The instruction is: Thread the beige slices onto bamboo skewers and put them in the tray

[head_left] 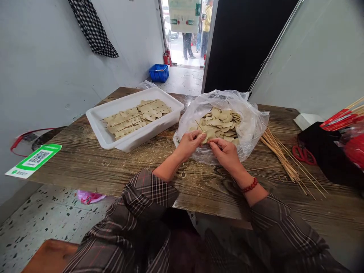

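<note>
My left hand (191, 145) pinches a thin beige slice (209, 134) above the open plastic bag. Close beside it, my right hand (226, 152) has its fingertips closed on a thin bamboo skewer at the slice's edge; much of the skewer is hidden by the fingers. A thin stick tip (197, 123) pokes up past my left fingers. Inside the clear plastic bag (254, 117) lies a heap of loose beige slices (220, 120). To the left, a white plastic tray (133, 143) holds rows of skewered slices (136, 118).
Loose bamboo skewers (284, 161) lie on the wooden table (113, 170) at right, beside red-handled scissors (304, 153) and a black box (321, 151). A green QR-code card (36, 160) is at the left edge. Beyond are a blue crate (158, 73) and people outside the doorway.
</note>
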Demonstrator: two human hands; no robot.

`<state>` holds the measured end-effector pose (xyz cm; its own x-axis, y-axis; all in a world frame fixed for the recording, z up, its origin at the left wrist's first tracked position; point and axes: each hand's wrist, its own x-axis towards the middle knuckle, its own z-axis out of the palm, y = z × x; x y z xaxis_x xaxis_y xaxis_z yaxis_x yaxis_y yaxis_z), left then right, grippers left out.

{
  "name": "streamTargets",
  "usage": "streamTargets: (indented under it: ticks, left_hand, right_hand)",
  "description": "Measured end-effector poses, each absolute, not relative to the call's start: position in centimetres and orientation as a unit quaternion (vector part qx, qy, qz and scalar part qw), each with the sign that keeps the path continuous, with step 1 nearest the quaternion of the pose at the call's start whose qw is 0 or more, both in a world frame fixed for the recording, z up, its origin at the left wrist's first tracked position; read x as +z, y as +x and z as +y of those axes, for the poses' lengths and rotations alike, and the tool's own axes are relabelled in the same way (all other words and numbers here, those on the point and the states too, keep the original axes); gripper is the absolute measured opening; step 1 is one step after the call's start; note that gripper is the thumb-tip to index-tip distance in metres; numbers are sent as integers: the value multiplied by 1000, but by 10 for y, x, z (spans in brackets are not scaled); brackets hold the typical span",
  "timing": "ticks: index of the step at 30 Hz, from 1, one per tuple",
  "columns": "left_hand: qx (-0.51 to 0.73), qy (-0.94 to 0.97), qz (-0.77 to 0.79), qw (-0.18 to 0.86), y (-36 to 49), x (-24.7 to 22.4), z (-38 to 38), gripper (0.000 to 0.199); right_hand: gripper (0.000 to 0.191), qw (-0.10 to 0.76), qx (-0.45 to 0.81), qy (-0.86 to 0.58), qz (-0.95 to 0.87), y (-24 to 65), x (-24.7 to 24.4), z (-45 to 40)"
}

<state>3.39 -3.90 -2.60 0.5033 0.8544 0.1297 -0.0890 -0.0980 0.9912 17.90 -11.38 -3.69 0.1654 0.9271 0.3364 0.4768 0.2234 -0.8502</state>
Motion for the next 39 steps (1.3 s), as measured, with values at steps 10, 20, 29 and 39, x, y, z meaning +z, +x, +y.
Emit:
streamTargets:
  ticks: [10, 20, 29, 39]
  left_hand:
    - [436, 716, 420, 346, 19, -40, -7, 8]
    - [264, 827, 485, 103, 22, -43, -11, 34]
    - [256, 803, 529, 99, 13, -45, -1, 28]
    - [487, 634, 430, 420, 15, -42, 1, 8]
  right_hand:
    - [31, 625, 266, -563, -470, 197, -32, -108]
    - [29, 622, 271, -554, -482, 193, -29, -109]
    - [29, 605, 247, -564, -504, 193, -30, -109]
    - [28, 609, 262, -556, -501, 191, -27, -110]
